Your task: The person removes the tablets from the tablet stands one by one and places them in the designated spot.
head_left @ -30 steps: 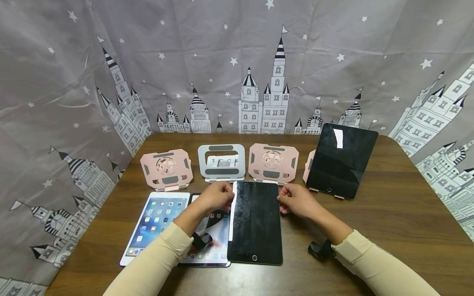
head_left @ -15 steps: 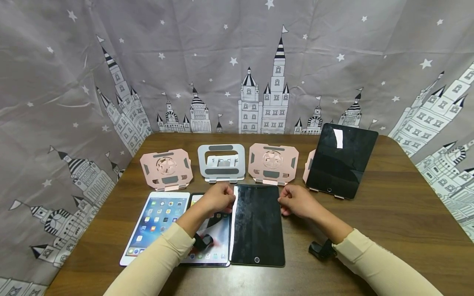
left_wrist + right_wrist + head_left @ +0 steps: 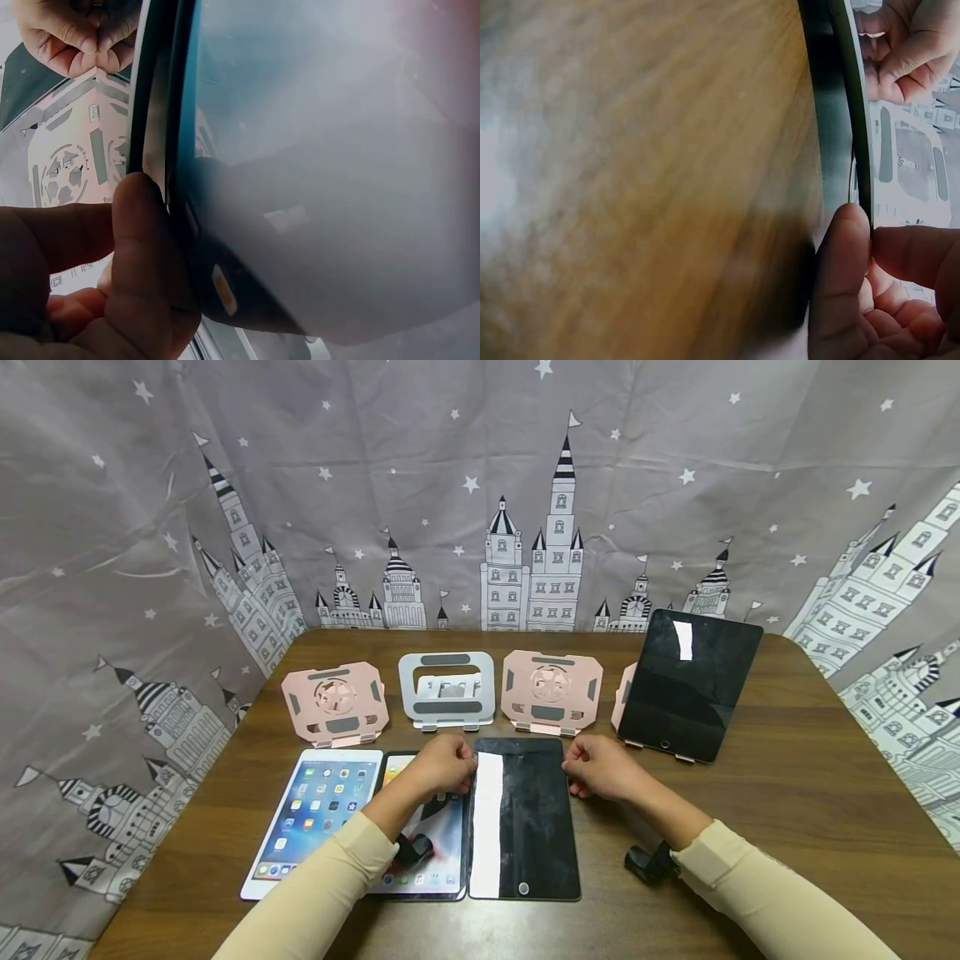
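A black tablet [image 3: 536, 818] with a round home button lies in front of me in the head view, screen up, a white reflection down its left side. My left hand [image 3: 448, 764] pinches its left edge near the far corner, thumb against fingers. On the opposite edge my right hand [image 3: 596, 766] pinches it at about the same height. In the right wrist view the tablet's thin edge [image 3: 862, 127] runs between thumb and forefinger, raised above the wood. Left of it lies a lit tablet [image 3: 435, 856], partly hidden by my left arm.
A white tablet [image 3: 322, 810] with a lit screen lies at the far left. Behind stand a pink stand [image 3: 335, 697], a pale grey stand [image 3: 447, 689] and another pink stand [image 3: 551, 689]. At right a black tablet [image 3: 686, 693] leans on a pink stand. A patterned curtain [image 3: 420, 460] hangs behind the table.
Held by both hands, the black tablet has come down at its far edge and shifted slightly to the right. The white reflection on its screen has widened. Both hands keep their pinch.
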Tool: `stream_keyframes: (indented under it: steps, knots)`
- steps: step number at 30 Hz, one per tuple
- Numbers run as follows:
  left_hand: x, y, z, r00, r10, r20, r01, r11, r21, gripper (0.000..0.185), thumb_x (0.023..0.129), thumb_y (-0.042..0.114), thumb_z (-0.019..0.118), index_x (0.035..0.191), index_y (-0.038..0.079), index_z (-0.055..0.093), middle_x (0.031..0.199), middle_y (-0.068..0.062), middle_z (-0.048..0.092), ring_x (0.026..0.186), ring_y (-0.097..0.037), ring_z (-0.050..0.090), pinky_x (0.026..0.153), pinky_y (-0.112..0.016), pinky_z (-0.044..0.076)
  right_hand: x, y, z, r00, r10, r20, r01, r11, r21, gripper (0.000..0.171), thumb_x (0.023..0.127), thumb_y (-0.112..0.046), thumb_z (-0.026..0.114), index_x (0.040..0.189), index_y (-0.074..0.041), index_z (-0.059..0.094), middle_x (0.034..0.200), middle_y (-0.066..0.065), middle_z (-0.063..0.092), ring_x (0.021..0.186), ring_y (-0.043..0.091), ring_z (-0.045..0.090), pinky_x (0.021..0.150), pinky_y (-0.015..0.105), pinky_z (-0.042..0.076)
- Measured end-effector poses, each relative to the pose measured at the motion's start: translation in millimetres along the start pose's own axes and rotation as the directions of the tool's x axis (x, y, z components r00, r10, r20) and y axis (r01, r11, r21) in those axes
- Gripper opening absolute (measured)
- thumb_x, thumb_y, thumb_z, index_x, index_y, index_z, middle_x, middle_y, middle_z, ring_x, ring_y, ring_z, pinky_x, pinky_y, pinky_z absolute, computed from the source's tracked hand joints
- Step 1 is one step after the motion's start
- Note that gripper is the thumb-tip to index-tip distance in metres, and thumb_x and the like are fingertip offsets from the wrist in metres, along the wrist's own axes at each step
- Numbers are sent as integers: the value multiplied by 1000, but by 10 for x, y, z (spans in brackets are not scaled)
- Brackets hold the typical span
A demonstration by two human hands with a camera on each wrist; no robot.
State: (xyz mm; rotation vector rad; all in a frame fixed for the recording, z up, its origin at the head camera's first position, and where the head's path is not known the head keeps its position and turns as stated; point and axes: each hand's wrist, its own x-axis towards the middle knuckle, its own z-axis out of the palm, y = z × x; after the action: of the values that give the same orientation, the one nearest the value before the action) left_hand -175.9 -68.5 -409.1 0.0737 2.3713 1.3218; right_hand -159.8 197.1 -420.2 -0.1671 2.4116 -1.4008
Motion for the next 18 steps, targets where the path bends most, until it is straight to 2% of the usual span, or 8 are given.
stream_keyframes:
  steps: [7, 14, 18]
  knots:
    - [-22, 28, -27, 1000, 2, -14, -1, 997, 79, 21, 94, -3, 60, 75, 3, 51, 75, -12, 58, 57, -17, 59, 53, -28, 55, 24, -8, 35, 1000, -4, 9, 5, 999, -45, 11, 93, 3, 58, 83, 1, 54, 70, 8, 57, 56, 13, 59, 52, 29, 54]
    - [-35, 22, -35, 1000, 6, -21, -4, 996, 89, 20, 92, -2, 62, 75, 3, 53, 71, -11, 58, 54, -15, 59, 51, -27, 54, 26, -27, 48, 1000, -6, 3, 6, 998, -68, 12, 93, 3, 59, 82, 0, 54, 69, 7, 56, 56, 13, 60, 52, 28, 54]
    - [-18, 6, -21, 1000, 4, 1, -5, 996, 89, 18, 92, 0, 62, 77, 3, 53, 68, -11, 58, 52, -15, 58, 49, -28, 54, 12, -15, 29, 1000, 1, 5, -1, 996, -92, 13, 93, 2, 60, 82, -1, 55, 69, 7, 55, 55, 13, 60, 52, 29, 53]
